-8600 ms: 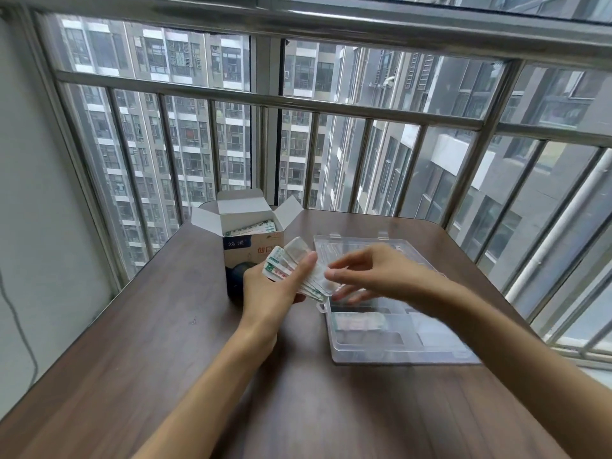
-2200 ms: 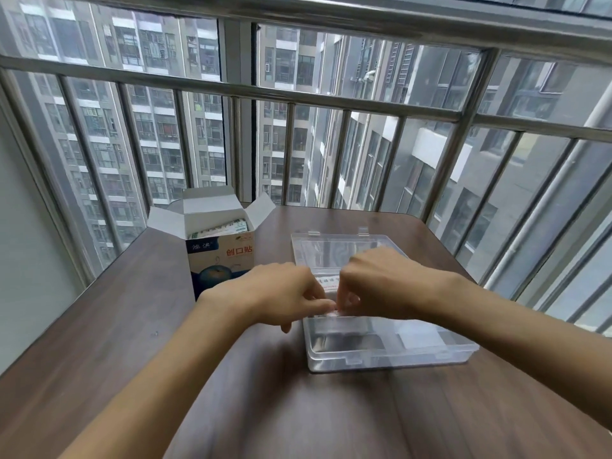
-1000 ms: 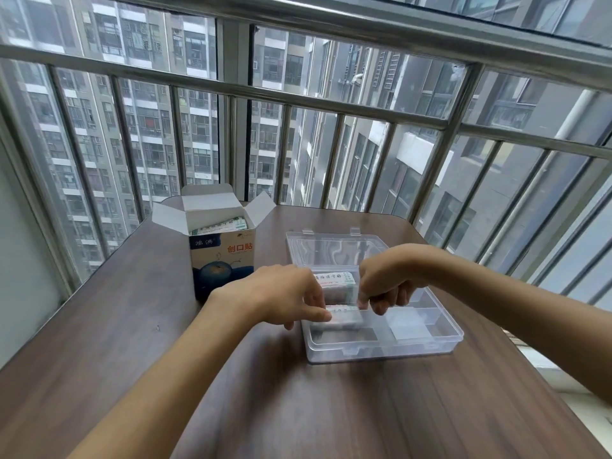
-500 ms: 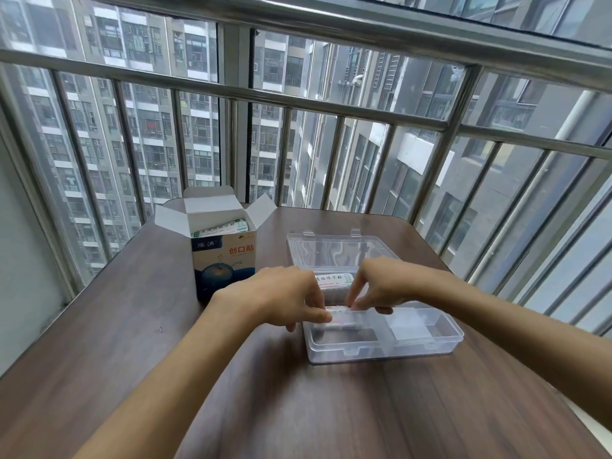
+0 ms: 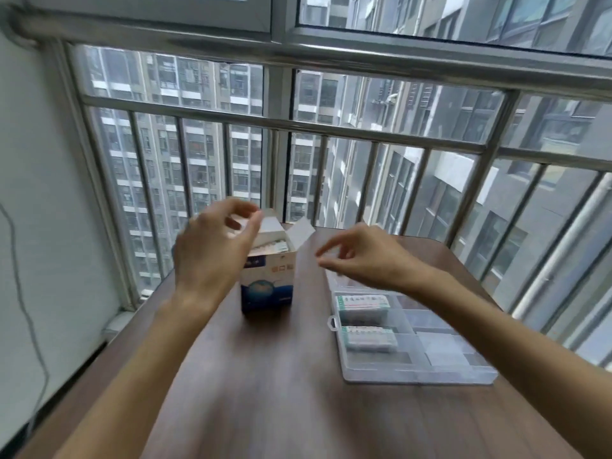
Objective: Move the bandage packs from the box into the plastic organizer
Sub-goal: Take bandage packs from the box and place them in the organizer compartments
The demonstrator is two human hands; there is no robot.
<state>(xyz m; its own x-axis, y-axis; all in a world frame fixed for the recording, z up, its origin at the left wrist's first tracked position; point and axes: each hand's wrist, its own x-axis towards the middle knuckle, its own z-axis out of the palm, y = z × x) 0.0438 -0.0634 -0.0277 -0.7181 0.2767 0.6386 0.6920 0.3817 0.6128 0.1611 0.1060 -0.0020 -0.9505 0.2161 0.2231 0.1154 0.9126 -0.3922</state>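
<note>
I'm seeing my left hand [image 5: 212, 256] hovering over the open box [image 5: 270, 279], grip loosely curled and empty, packs inside just beyond its fingertips. My right hand [image 5: 359, 256] is hanging empty beside it. Two bandage packs [image 5: 362, 303] are lying in the plastic organizer [image 5: 414, 376], long axes running left-right.

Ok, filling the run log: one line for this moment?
left hand: open, over box | right hand: open, empty | organizer: two bandage stacks | step: fetch more
</note>
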